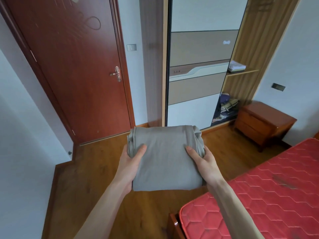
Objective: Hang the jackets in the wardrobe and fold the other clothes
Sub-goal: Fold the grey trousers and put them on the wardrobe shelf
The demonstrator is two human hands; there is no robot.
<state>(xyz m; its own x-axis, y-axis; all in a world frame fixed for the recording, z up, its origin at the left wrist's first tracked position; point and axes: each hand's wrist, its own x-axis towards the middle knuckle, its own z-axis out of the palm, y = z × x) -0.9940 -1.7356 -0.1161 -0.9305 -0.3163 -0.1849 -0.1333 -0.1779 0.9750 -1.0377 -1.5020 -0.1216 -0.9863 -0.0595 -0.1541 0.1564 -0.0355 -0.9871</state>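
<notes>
Now the left hand (132,163) and right hand (202,162) pinch the folded grey cloth bundle (165,157) by its sides, mid-frame. A loose grip might let it sag and unfold onto the wooden floor (96,183).

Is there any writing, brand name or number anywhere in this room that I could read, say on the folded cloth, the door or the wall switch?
None can be read.
Folded grey garment: plain, no label or print in view.
Wall switch: a faint mark on it, too blurred to read.
Red door: only a scribbled loop, no words.
Wardrobe sliding door: a small pale sticker, no legible text.
Red mattress: a hexagon quilt pattern, no text.
</notes>
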